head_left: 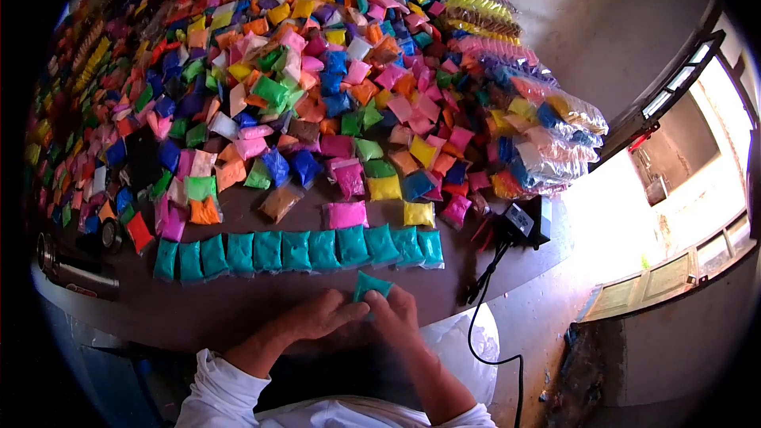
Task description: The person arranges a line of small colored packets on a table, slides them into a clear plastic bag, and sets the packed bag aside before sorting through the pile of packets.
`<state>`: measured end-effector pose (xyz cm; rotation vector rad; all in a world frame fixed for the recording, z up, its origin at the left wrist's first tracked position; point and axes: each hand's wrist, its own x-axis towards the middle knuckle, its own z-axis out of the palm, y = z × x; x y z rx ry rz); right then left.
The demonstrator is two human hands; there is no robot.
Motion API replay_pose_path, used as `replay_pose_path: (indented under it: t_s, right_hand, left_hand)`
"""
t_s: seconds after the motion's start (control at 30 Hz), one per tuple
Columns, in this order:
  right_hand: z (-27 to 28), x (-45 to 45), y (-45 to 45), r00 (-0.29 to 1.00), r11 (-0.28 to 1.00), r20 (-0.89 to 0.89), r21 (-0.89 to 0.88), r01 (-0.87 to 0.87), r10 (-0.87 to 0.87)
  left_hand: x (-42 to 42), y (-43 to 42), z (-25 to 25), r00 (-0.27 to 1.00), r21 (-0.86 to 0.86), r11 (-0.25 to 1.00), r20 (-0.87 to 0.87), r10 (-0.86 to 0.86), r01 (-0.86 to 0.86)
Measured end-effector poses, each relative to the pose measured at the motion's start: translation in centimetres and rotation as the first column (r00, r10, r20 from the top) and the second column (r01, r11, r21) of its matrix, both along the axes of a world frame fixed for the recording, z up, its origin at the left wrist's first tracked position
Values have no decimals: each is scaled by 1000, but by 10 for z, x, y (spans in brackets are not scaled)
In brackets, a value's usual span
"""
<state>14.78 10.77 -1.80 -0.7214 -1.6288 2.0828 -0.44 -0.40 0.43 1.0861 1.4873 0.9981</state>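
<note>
A small teal packet point(370, 284) is held up just above the table's front edge, in front of the row. My right hand point(394, 315) grips it, with the thumb pressed on its face. At the packet's lower left edge, my left hand point(329, 315) closes in with its thumb against it; its curled fingers are partly hidden. Beyond both hands, several teal packets point(268, 251) lie side by side in a long row, nearly touching. Behind the row are a pink packet point(346, 215) and a yellow packet point(418, 214).
A large heap of coloured packets point(269, 91) covers the table's back. Stacked clear bags of packets point(555, 139) stand at its right. A black device point(525, 220) with a cable sits at the right edge. A metal cylinder point(73, 269) lies at the left edge.
</note>
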Motion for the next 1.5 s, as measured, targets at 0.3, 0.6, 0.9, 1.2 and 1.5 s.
replay_pose_path:
  t_s: [0.3, 0.6, 0.9, 1.2, 1.5]
  right_hand:
    - [2, -4, 5, 1000, 1000, 18, -8, -19, 19]
    - [8, 3, 1, 999, 995, -2, -92, 37, -37]
    - [1, -3, -1, 994, 996, -60, 23, 89, -87]
    - [16, -2, -1, 999, 999, -29, 18, 43, -43]
    - [1, -1, 6, 978, 972, -171, -222, 78, -117]
  left_hand:
    - [2, 2, -16, 1000, 120, 993, 16, -2, 0]
    - [3, 0, -7, 995, 169, 985, -85, 60, -45]
    - [5, 3, -8, 989, -20, 999, 141, 43, -41]
    - [1, 3, 1, 998, -17, 998, 27, -53, 53]
    - [0, 3, -15, 990, -19, 1000, 142, -11, 13]
